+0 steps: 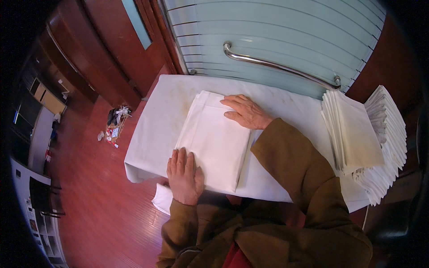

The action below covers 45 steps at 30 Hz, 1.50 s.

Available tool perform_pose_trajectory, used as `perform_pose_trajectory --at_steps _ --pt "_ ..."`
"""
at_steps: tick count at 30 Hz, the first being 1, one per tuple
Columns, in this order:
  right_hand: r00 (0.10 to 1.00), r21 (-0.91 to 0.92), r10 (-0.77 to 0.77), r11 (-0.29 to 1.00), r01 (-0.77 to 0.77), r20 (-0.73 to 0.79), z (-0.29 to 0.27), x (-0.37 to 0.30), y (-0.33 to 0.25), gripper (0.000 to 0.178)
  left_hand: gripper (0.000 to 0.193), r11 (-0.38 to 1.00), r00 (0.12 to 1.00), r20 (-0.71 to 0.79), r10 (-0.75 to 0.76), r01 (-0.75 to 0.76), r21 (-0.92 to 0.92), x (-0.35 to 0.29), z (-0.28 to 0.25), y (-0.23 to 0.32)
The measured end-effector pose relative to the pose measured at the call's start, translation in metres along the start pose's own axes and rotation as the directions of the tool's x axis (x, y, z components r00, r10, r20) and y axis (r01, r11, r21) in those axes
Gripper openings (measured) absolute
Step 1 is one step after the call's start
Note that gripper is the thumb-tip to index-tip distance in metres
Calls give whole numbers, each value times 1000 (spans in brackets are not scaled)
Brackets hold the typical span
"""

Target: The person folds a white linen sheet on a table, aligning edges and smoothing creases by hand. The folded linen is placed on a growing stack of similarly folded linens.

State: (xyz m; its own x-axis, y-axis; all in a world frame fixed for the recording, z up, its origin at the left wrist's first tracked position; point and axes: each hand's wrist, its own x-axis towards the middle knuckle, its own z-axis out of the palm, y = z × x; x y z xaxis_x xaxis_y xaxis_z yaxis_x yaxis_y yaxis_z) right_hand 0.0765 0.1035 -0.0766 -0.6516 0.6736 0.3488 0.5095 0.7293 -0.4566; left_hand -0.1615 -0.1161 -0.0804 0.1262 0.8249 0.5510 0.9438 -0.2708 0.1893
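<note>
A folded white cloth (pixel 214 138) lies flat in a thick rectangle on the covered table, in front of me. My left hand (pixel 184 176) rests on its near left corner, fingers stretched forward. On its far right part lies my right hand (pixel 246 111), fingers extended to the left and resting on the fabric. Neither hand grips anything. The white tablecloth (pixel 154 125) under the folded cloth has faint yellowish stains.
Stacks of folded white cloths (pixel 353 134) stand at the table's right end. Behind the table are a frosted glass panel (pixel 268 40) and a metal handrail (pixel 281 66). A small heap of litter (pixel 117 123) lies on the reddish floor (pixel 98 192). White fabric (pixel 162 198) hangs near my left forearm.
</note>
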Motion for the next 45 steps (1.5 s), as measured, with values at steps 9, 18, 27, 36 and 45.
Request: perform_pose_trajectory --at_steps 9,18,27,36,45 --pt "995 206 86 976 -73 -55 1 -2 7 52 66 944 960 210 186 -115 -310 -3 -11 39" --pt "929 -240 -18 968 -76 -370 -2 -23 37 34 76 957 951 208 227 -178 -229 -8 -12 46" --pt "911 -54 46 996 -75 -410 -13 -28 41 16 53 965 968 171 186 -147 -215 -17 -3 53" --pt "906 93 227 974 -207 -358 -8 -18 45 13 39 946 971 41 236 -220 -237 -22 10 47" --pt "860 59 136 991 -123 -492 -9 -19 43 16 44 942 973 27 231 -217 -255 -31 5 55"
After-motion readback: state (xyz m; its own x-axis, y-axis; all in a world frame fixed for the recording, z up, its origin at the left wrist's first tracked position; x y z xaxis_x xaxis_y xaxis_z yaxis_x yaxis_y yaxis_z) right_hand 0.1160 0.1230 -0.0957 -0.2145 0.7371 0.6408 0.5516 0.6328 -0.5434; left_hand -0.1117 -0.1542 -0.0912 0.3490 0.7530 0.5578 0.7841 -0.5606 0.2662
